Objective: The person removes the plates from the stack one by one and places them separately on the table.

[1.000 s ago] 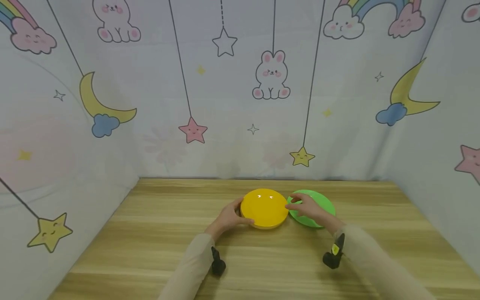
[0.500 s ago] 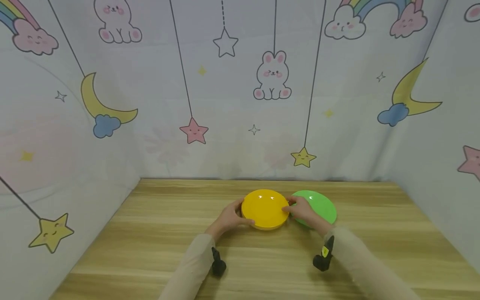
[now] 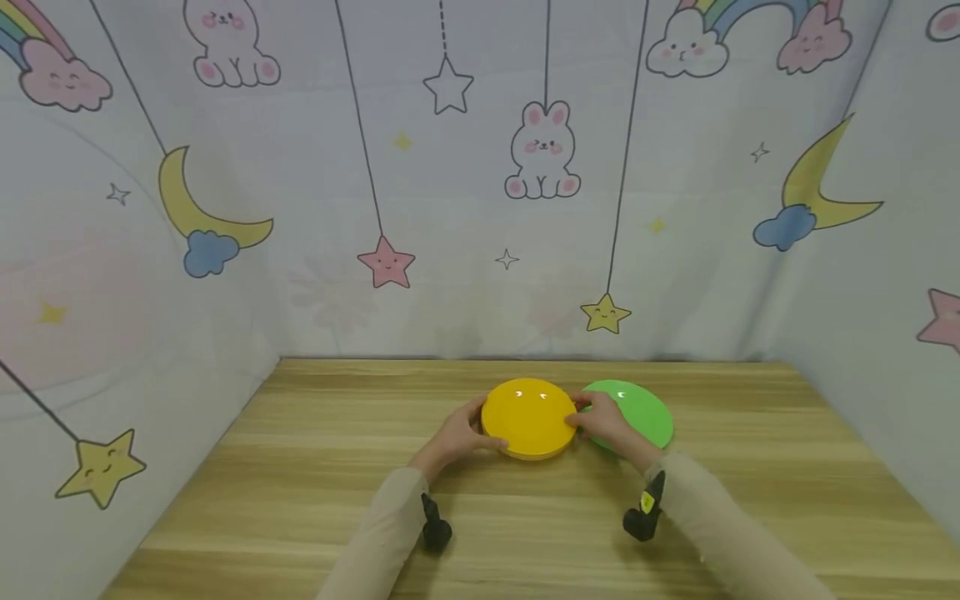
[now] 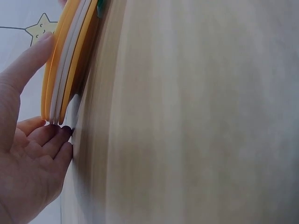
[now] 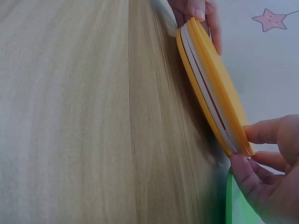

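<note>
Printed cloth (image 3: 465, 200) with rabbits, moons and stars surrounds a wood-grain tabletop (image 3: 337, 442), near whose back edge a yellow-topped plate stack (image 3: 528, 421) sits just left of a green plate (image 3: 647, 417). Seen from the wrists, white layers (image 4: 64, 46) lie between two orange-yellow rims; whether the stack touches the green plate cannot be told. The person's left hand (image 3: 459, 433) grasps the stack's left side, with thumb and fingers spread around the edge, while the right hand (image 3: 606, 422) pinches the right rim. A sound hold here likely depends on catching the lowest rim as well as the top one, so that the layers behave as one piece. Even, light pressure from both sides should keep them aligned and level; squeezing harder on one side could make the smooth plates slip or nudge the green one.
</note>
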A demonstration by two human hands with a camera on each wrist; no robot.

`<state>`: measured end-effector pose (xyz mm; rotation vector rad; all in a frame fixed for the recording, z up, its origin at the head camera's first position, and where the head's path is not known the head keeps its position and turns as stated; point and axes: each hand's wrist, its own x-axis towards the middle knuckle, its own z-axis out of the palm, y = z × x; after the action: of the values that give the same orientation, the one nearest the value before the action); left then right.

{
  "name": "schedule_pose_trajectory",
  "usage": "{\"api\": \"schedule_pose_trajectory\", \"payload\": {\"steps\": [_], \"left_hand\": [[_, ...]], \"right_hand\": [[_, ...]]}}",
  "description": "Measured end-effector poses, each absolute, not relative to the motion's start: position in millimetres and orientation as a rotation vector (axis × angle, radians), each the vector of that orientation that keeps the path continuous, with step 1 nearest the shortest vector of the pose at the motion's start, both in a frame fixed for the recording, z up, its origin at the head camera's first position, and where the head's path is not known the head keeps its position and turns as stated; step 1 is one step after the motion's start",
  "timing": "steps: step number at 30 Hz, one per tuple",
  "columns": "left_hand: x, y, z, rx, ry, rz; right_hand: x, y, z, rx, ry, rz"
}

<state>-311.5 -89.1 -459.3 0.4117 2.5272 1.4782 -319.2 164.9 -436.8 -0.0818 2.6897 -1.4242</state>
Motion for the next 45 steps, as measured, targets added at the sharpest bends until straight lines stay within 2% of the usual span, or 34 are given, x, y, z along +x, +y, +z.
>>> {"api": "schedule_pose_trajectory", "payload": {"steps": [15, 45], "left_hand": [[-310, -90, -457, 0.48, 2.542, 1.457], [-311, -90, -460, 0.43, 2.585, 1.413]], "right_hand": [[-319, 170, -432, -0.163, 2.645, -1.444], [-326, 185, -425, -0.134, 2.511, -1.502]]}}
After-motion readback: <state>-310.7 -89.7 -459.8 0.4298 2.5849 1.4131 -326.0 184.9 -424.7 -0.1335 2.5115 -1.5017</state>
